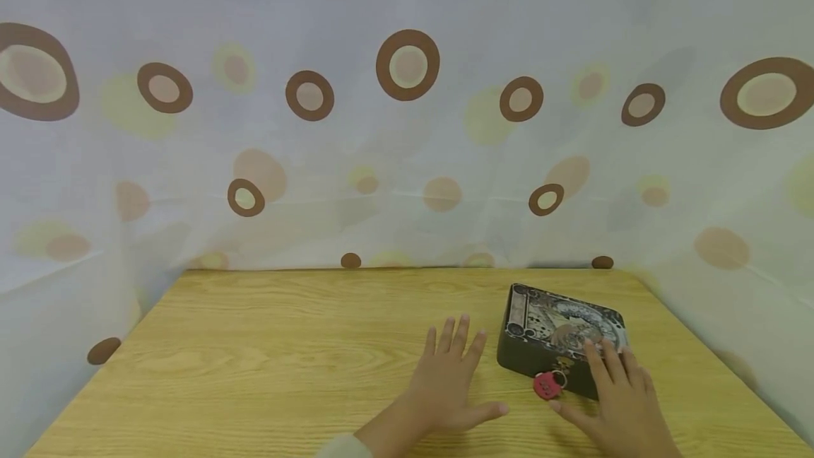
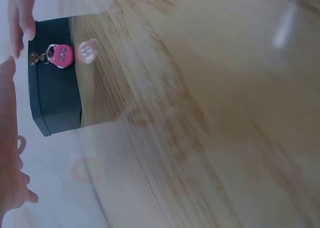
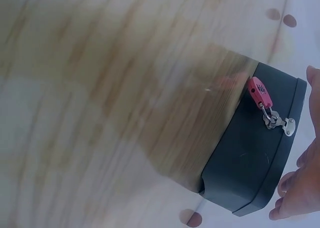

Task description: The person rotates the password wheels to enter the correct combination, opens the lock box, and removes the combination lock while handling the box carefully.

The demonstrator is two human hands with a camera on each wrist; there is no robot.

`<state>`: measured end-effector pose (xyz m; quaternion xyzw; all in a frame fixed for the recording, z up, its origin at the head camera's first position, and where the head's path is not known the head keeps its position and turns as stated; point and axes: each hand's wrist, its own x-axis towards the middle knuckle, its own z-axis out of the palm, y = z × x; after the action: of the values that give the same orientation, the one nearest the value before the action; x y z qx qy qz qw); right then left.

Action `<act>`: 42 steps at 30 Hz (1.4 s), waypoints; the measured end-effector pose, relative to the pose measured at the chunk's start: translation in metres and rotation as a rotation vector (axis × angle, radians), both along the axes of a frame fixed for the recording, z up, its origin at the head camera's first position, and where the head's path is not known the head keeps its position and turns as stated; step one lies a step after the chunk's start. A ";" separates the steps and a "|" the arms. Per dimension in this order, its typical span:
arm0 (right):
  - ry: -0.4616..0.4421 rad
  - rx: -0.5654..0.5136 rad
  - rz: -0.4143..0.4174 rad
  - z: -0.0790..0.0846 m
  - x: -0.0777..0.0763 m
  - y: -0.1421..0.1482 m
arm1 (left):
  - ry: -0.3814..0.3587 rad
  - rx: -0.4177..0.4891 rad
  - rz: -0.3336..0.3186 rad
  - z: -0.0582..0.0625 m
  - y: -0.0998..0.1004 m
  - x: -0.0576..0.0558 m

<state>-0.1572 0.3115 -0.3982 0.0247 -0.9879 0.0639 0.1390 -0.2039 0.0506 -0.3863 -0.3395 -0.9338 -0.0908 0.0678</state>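
The dark box [image 1: 553, 365] stood toward the table's [image 1: 286, 359] right edge, a pink padlock [image 1: 547, 386] on its front. The left hand [image 1: 441, 391] was spread, holding nothing; the right [image 1: 626, 398] pinched nothing, its contact with the lid unclear. Working the padlock well likely called for bracing the box first.

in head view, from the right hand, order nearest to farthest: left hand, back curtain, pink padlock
1. Pink padlock, hooked on the box, left of the right hand
2. Left hand, left of the padlock
3. Back curtain, beyond the table
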 end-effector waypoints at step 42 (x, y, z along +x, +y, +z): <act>0.003 0.018 0.012 -0.005 -0.005 0.010 | 0.188 -0.321 -0.020 -0.003 0.073 -0.005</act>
<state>-0.1620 0.3210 -0.4028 0.0319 -0.9881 0.0557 0.1400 -0.2092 0.1237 -0.3888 -0.3622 -0.9224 0.0906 0.0987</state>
